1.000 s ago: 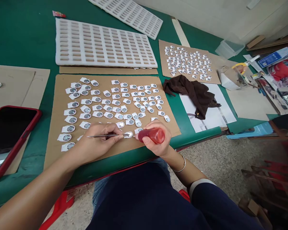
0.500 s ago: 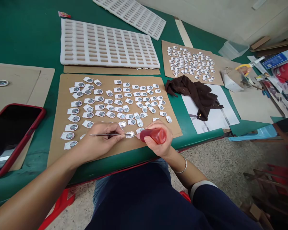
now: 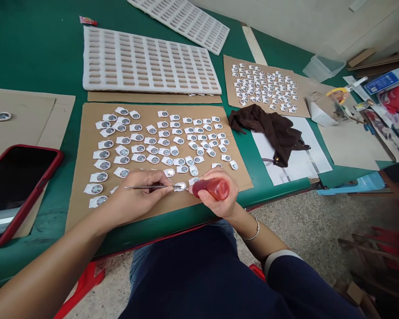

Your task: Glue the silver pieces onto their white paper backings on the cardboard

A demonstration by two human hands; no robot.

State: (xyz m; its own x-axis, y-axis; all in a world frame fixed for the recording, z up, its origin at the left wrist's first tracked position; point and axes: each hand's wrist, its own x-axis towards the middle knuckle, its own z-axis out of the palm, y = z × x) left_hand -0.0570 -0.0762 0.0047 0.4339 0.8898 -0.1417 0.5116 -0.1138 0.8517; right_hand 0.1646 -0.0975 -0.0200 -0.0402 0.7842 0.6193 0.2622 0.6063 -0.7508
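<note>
My left hand [image 3: 141,195] pinches a thin metal tool [image 3: 136,187], its tip at a small round piece on a white tab [image 3: 180,186] near the front edge of a cardboard sheet [image 3: 173,207]. My right hand [image 3: 221,195] is wrapped round a red bottle [image 3: 213,188], whose nozzle points left, close beside that same piece. Whether the nozzle touches it I cannot tell. Several more white-tabbed round pieces [image 3: 138,148] lie in rough rows on the cardboard, some partly hidden behind my left hand.
Behind the sheet lies a white slotted tray [image 3: 118,82]. A phone in a red case [image 3: 18,190] is at the left. To the right are a brown cloth [image 3: 269,133] on white paper [image 3: 314,153] and a second cardboard [image 3: 231,84] with several pieces.
</note>
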